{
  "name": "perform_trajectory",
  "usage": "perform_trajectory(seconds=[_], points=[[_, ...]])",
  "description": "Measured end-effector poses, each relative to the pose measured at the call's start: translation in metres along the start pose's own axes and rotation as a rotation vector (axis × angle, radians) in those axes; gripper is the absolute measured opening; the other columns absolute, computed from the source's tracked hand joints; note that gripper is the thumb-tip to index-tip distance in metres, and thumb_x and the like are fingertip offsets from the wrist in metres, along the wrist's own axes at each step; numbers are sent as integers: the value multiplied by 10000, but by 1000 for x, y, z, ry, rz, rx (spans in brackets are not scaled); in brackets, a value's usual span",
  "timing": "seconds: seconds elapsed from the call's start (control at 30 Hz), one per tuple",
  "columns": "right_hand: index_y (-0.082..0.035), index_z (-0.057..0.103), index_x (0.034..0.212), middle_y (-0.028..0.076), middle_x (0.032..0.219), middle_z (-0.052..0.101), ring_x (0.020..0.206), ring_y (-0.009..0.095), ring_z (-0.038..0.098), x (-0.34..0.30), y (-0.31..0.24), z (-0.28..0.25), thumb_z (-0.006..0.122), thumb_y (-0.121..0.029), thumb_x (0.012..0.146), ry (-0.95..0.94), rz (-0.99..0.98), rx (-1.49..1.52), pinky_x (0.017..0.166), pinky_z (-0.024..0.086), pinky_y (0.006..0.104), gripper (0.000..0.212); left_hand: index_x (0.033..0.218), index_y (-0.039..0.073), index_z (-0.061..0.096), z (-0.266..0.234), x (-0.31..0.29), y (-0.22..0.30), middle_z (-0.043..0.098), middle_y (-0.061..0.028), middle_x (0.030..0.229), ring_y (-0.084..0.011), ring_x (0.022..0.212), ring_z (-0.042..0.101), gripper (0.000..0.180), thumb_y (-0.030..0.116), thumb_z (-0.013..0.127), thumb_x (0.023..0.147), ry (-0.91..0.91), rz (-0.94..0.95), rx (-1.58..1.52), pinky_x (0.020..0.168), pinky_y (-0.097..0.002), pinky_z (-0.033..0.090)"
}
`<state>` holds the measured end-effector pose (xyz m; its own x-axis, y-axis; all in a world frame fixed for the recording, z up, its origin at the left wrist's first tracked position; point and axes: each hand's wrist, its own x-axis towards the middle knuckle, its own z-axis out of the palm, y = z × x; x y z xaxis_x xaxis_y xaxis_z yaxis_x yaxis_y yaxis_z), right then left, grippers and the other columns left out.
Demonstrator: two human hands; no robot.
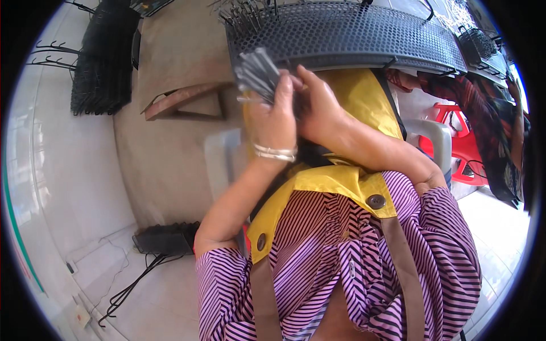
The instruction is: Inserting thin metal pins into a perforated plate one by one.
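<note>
A bundle of thin grey metal rods [259, 74] rises from between my hands, its far ends fanned out and a little blurred. My left hand [274, 120], with pale bangles at the wrist, is closed around the bundle with its thumb along the near side. Pressed up against it, my right hand [319, 108] curls at the lower end of the rods, thumb pointing up. Most of its fingers are hidden behind the left hand and the rods. Both hands are above my yellow apron [364, 105], just short of a perforated dark metal tray [352, 34].
More loose rods [247, 20] lie at the tray's left end. Dark hooked wire racks [105, 62] hang at the far left. A brown angled frame [185, 102] stands near them. Black hooked pieces [165, 238] lie low on the left. Another person's sleeve [455, 94] and red stools [463, 142] are at right.
</note>
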<state>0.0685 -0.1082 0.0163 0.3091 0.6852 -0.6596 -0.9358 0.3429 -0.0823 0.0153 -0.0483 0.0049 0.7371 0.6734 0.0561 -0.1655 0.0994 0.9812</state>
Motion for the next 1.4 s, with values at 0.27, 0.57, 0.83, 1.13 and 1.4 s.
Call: perform_trajectory(seconds=[0.27,0.57,0.83,1.13,1.4], points=[[43,542,969,137,847,599,645,175,574,-7,-22,-4,536,-242,836,-179,-355,-666,607,482,260,314,878,-8,501,-27,-9,15,507,-69,643,-158,510,479,103,60,517,802,-30,-505,-588,469,-276,403],[54,579,896,68,727,607,612,97,564,3,-19,-1,643,-67,724,-127,-846,-1301,564,455,200,219,861,11,481,-37,-23,18,513,-79,588,-144,440,478,114,55,533,770,-146,-612,-398,371,-240,365],[42,545,806,58,669,581,555,90,541,-1,-29,2,596,-21,730,-64,-749,-1442,496,425,200,110,883,-27,509,-42,-22,12,579,-125,677,-171,512,543,133,53,526,777,-93,-671,-425,412,-257,415],[27,534,774,48,641,561,547,101,540,-14,-35,6,583,-17,729,-60,-652,-1420,499,429,222,80,943,-20,514,-49,-23,5,601,-179,824,-247,680,605,203,83,580,782,-209,-798,-487,527,-314,499],[41,534,791,80,675,593,570,112,565,-24,-60,24,550,23,750,-20,-830,-1191,516,461,217,48,938,9,503,-51,-25,0,591,-157,877,-252,713,597,176,125,549,814,-147,-823,-545,615,-381,515]])
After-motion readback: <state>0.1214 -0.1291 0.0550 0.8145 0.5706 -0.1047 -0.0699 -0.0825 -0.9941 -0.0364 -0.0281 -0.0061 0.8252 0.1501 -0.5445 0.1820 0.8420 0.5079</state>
